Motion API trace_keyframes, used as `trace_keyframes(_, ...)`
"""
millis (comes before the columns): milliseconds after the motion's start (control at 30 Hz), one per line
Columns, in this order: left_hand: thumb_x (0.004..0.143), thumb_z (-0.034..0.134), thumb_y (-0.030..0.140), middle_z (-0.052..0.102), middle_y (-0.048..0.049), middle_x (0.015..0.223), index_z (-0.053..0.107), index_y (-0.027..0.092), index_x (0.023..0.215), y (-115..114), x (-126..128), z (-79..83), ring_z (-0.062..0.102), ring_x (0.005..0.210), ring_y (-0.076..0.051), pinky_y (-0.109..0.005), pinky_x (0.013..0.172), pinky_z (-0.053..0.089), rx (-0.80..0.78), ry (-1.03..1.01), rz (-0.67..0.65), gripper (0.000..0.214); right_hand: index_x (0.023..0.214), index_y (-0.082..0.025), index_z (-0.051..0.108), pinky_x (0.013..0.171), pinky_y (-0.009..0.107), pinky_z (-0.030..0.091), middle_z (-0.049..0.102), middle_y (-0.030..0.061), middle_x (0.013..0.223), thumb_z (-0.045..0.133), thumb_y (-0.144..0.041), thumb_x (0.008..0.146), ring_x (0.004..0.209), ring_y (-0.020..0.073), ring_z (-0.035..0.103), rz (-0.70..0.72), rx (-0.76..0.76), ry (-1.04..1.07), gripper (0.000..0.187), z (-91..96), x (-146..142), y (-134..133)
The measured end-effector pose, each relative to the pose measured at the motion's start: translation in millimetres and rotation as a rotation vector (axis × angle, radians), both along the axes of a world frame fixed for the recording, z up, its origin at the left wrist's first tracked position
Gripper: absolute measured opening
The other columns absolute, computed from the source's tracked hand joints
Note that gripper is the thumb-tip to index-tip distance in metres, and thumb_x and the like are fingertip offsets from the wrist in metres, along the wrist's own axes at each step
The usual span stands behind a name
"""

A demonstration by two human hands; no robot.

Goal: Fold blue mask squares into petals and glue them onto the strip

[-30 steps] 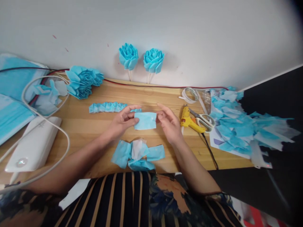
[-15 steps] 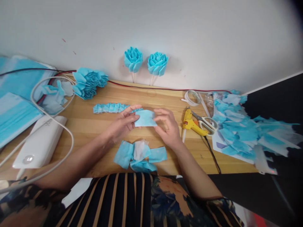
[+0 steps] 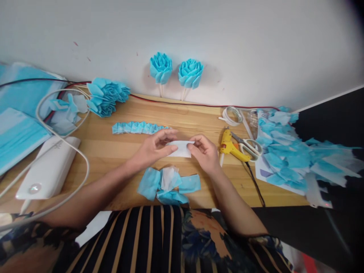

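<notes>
Between my two hands is a small rectangular piece of thin fabric [image 3: 182, 149], its pale whitish side facing me. My left hand [image 3: 157, 147] pinches its left end, thumb in front. My right hand [image 3: 204, 152] grips the right end between thumb and fingers. Just behind my hands lies a row of folded blue fabric pieces [image 3: 133, 128], its right end partly covered by my left fingers. Closer to my body, several loose blue and white fabric pieces [image 3: 190, 184] lie on the wooden table [image 3: 113, 151].
Two blue fabric roses [image 3: 190, 74] on sticks lean by the wall; more roses [image 3: 105, 96] lie left. A white power bank [image 3: 48, 170] with a looping cable is at left. At right are a yellow glue gun [image 3: 231, 148], scissors [image 3: 251, 149], tape [image 3: 231, 116] and a fabric pile [image 3: 287, 155].
The fabric piece has turned from its blue side to its whitish side and sits slightly lower and to the right. My right hand has closed on its right end.
</notes>
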State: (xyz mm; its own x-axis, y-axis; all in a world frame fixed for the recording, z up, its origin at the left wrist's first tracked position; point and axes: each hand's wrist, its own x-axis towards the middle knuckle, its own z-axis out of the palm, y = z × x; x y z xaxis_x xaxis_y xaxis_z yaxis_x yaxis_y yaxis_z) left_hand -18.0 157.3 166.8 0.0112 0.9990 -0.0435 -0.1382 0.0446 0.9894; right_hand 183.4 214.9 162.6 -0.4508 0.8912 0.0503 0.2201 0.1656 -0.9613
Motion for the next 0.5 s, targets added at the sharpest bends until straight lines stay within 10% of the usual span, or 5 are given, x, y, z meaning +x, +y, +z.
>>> trace_keyframes(367,0.071,0.078,0.027,0.074,-0.0026,0.086,0.071,0.016,0.097,7.4,-0.9,-7.5,0.062,0.068,-0.012,-0.023,0.064,0.048,-0.156,-0.165,0.17,0.029,0.136,-0.026,0.049,0.066,0.033,0.056,0.073,0.0023,0.089,0.054,-0.035,0.093,0.07,0.0168,0.065,0.004,-0.166,0.153,0.045,-2.8,-1.4,4.3)
trace_keyframes(500,0.07,0.08,0.027,0.074,-0.0033,0.092,0.07,0.016,0.096,8.7,-1.4,-9.9,0.064,0.07,-0.012,-0.023,0.064,0.049,-0.207,-0.301,0.183,0.03,0.135,-0.027,0.049,0.081,0.036,0.058,0.071,0.0067,0.116,0.056,-0.028,0.093,0.098,0.0195,0.068,0.04,-0.006,0.113,0.043,-6.1,0.5,4.1)
